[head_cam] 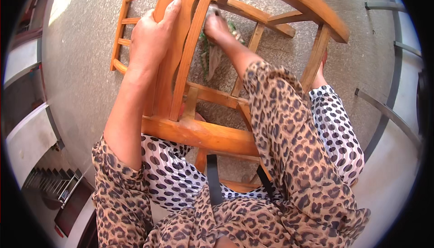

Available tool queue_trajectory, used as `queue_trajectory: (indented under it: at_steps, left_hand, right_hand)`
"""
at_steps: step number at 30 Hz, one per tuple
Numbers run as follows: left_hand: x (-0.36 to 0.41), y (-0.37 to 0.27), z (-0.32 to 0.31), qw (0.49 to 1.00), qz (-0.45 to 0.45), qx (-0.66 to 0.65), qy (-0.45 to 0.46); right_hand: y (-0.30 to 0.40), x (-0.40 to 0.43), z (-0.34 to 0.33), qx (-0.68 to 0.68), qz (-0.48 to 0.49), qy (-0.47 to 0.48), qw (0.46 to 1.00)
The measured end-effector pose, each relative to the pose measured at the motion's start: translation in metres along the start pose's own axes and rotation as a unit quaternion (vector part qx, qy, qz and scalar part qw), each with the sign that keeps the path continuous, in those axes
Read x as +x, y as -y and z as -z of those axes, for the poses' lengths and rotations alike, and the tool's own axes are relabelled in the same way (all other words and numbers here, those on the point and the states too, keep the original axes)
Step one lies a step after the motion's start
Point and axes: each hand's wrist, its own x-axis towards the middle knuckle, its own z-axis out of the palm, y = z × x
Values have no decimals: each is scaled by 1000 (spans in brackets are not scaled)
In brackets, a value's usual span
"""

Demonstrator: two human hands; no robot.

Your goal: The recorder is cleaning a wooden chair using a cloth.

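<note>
A wooden chair [200,136] lies tipped over before me, its curved rails and legs pointing about. On the left, my left hand [152,38] grips the edge of its wide slatted panel, thumb on top. My right hand [215,26] reaches through the frame behind a wooden slat; its fingers are partly hidden, and a bit of pale cloth shows at them. Below that hand hangs a crumpled cloth [213,61], whitish with green patterned parts. Whether it is all one piece I cannot tell.
Another light wooden frame with rungs [119,41] stands beyond the panel at the left. Speckled floor [84,61] lies around. Curved metal bars [383,105] stick out at the right. A dark rack with metal rails [67,187] is at the lower left.
</note>
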Motion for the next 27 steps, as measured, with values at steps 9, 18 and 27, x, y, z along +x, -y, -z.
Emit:
queue_trajectory:
  at_steps: [9,18,27]
  left_hand:
    - [-8,-1,5,1000,4,9,-15]
    - [-21,-24,20,997,26,-76,-6]
    - [-22,-8,8,999,4,-2,-35]
  right_hand:
    - [24,-38,95,514,3,-327,793]
    - [-51,34,45,-11,87,-195,977]
    - [25,-55,96,-54,226,-60,971]
